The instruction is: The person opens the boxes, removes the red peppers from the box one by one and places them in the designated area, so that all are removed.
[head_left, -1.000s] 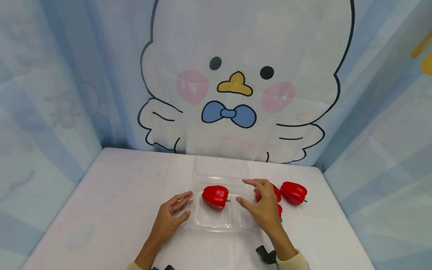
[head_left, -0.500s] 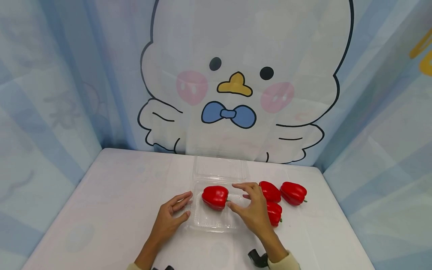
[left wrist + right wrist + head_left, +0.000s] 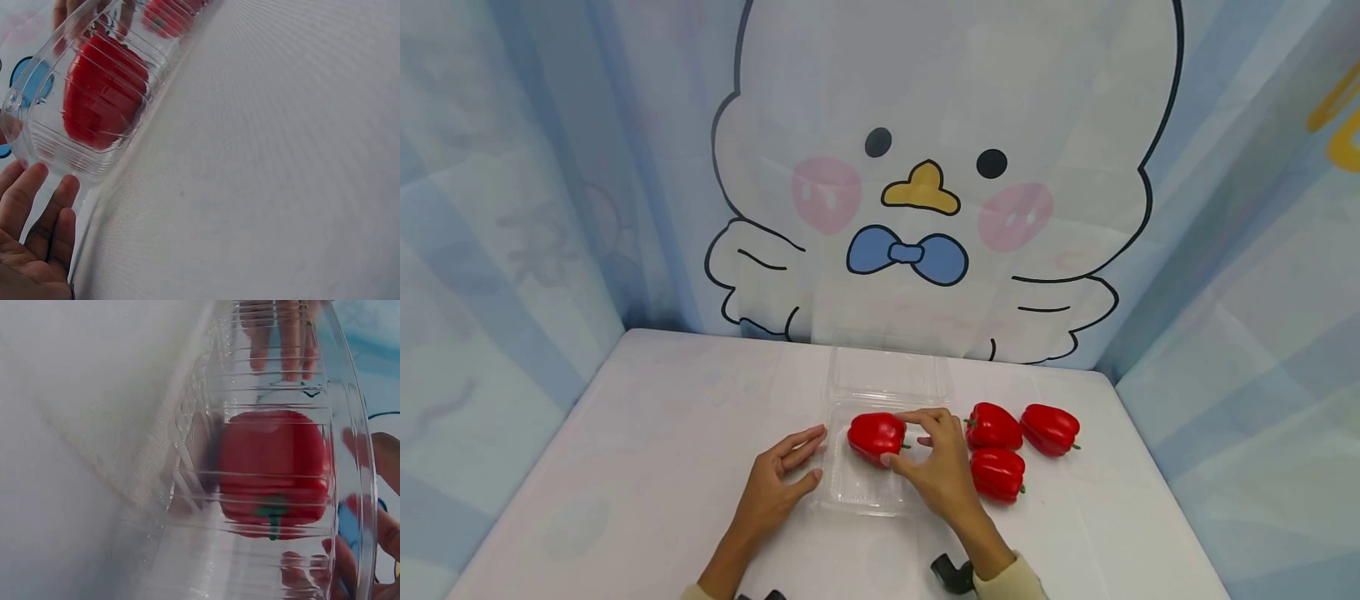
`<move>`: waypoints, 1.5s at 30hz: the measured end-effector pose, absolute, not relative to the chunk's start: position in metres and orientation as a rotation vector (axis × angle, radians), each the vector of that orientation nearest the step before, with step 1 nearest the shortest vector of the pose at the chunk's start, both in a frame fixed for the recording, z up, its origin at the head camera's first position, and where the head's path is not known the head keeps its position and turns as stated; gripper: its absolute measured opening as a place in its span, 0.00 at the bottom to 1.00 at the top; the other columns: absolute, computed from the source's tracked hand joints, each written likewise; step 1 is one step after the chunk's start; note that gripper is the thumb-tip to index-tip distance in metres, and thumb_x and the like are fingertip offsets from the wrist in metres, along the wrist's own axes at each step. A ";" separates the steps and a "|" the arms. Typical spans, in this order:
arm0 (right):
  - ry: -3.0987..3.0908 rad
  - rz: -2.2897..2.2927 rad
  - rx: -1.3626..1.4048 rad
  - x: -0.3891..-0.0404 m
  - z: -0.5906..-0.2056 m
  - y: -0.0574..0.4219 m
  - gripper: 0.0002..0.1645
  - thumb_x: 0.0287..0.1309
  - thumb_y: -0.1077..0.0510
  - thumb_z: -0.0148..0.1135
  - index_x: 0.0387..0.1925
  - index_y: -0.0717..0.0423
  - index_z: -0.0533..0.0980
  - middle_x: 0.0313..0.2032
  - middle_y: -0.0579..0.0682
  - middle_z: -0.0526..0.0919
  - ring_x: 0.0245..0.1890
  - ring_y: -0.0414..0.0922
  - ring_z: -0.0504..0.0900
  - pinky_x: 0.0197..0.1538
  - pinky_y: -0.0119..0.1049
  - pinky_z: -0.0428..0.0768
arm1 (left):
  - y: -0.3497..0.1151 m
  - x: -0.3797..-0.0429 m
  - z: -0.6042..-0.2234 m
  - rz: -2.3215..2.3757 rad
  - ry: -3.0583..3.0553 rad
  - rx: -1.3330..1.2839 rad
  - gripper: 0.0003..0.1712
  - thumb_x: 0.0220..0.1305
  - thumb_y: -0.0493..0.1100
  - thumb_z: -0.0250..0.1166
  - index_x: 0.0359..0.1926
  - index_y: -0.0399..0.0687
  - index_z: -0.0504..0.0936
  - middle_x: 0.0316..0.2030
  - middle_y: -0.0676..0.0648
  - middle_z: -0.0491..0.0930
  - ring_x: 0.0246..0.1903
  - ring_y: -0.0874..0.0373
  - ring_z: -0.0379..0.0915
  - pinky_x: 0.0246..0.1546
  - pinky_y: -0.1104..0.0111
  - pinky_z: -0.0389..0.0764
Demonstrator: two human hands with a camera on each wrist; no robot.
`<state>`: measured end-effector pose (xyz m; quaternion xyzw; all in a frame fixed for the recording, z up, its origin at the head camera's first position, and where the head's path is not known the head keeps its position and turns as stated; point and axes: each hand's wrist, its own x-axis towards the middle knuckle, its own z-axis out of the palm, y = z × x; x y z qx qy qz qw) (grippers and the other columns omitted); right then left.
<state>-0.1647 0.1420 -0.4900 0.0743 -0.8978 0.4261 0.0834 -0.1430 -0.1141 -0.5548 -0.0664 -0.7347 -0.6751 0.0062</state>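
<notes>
A red bell pepper (image 3: 877,438) with a green stem lies in the base of a hinged clear plastic box (image 3: 868,498). Its lid (image 3: 891,373) is folded back toward the rear. My right hand (image 3: 936,467) reaches over the box's right side, thumb and index finger spread on either side of the pepper's stem end. Through the clear wall, the right wrist view shows the pepper (image 3: 273,469) and the fingers (image 3: 389,534) by the rim. My left hand (image 3: 778,475) rests at the box's left edge, fingers loosely extended; fingertips meet the corner in the left wrist view.
Three more red bell peppers lie right of the box: one at the back (image 3: 994,427), one in front of it (image 3: 998,475) and one farther right (image 3: 1050,430). A black camera mount (image 3: 953,575) sits at the right wrist. A printed curtain (image 3: 917,308) stands behind the table.
My right hand has moved left, away from the loose peppers, to the pepper in the box, uncovering the peppers behind it. The left hand and the box have stayed put.
</notes>
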 end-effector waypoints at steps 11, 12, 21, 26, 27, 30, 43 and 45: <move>-2.701 1.292 0.209 -0.170 -0.498 0.134 0.35 0.46 0.54 0.87 0.58 0.39 0.84 0.56 0.50 0.79 0.61 0.54 0.76 0.56 0.52 0.89 | -0.114 -0.144 -0.555 -2.115 -2.298 -0.204 0.35 0.65 0.29 0.71 0.72 0.47 0.77 0.70 0.47 0.79 0.69 0.50 0.78 0.65 0.85 0.69; -2.704 1.289 0.208 -0.170 -0.499 0.133 0.35 0.46 0.54 0.87 0.58 0.39 0.84 0.56 0.49 0.79 0.62 0.53 0.76 0.56 0.51 0.89 | -0.114 -0.144 -0.556 -2.110 -2.301 -0.206 0.35 0.65 0.30 0.71 0.72 0.47 0.77 0.70 0.47 0.79 0.69 0.51 0.78 0.65 0.85 0.70; -2.718 1.285 0.236 -0.174 -0.499 0.128 0.34 0.47 0.56 0.87 0.58 0.39 0.84 0.55 0.49 0.79 0.60 0.53 0.77 0.53 0.49 0.90 | -0.114 -0.144 -0.557 -2.109 -2.297 -0.206 0.35 0.65 0.29 0.70 0.72 0.47 0.77 0.70 0.47 0.79 0.69 0.51 0.78 0.65 0.84 0.71; -2.746 1.265 0.228 -0.177 -0.500 0.127 0.37 0.46 0.56 0.87 0.60 0.40 0.83 0.56 0.49 0.78 0.61 0.54 0.76 0.53 0.49 0.90 | -0.114 -0.144 -0.557 -2.096 -2.299 -0.216 0.35 0.64 0.29 0.71 0.72 0.47 0.77 0.70 0.47 0.79 0.68 0.51 0.79 0.65 0.84 0.70; -2.754 1.259 0.219 -0.178 -0.501 0.126 0.38 0.45 0.56 0.88 0.61 0.40 0.83 0.57 0.49 0.77 0.61 0.53 0.76 0.54 0.48 0.90 | -0.114 -0.144 -0.557 -2.097 -2.297 -0.218 0.35 0.64 0.29 0.71 0.72 0.47 0.77 0.70 0.47 0.79 0.68 0.51 0.79 0.65 0.84 0.70; -2.779 1.213 0.215 -0.180 -0.502 0.126 0.41 0.45 0.56 0.88 0.63 0.40 0.81 0.58 0.49 0.77 0.62 0.50 0.74 0.54 0.47 0.90 | -0.114 -0.144 -0.557 -2.095 -2.294 -0.221 0.35 0.64 0.29 0.70 0.72 0.47 0.77 0.69 0.47 0.79 0.68 0.50 0.79 0.65 0.84 0.70; -2.792 1.229 0.173 -0.181 -0.501 0.128 0.42 0.46 0.57 0.87 0.64 0.40 0.81 0.58 0.51 0.77 0.57 0.52 0.78 0.53 0.46 0.90 | -0.114 -0.144 -0.554 -2.115 -2.284 -0.229 0.34 0.65 0.29 0.71 0.72 0.46 0.77 0.70 0.46 0.79 0.68 0.50 0.78 0.65 0.84 0.71; -2.786 1.231 0.173 -0.180 -0.500 0.128 0.42 0.46 0.57 0.87 0.64 0.40 0.81 0.58 0.51 0.77 0.57 0.52 0.78 0.52 0.46 0.90 | -0.114 -0.143 -0.554 -2.108 -2.290 -0.221 0.34 0.65 0.29 0.71 0.72 0.46 0.77 0.70 0.46 0.79 0.68 0.51 0.78 0.65 0.84 0.71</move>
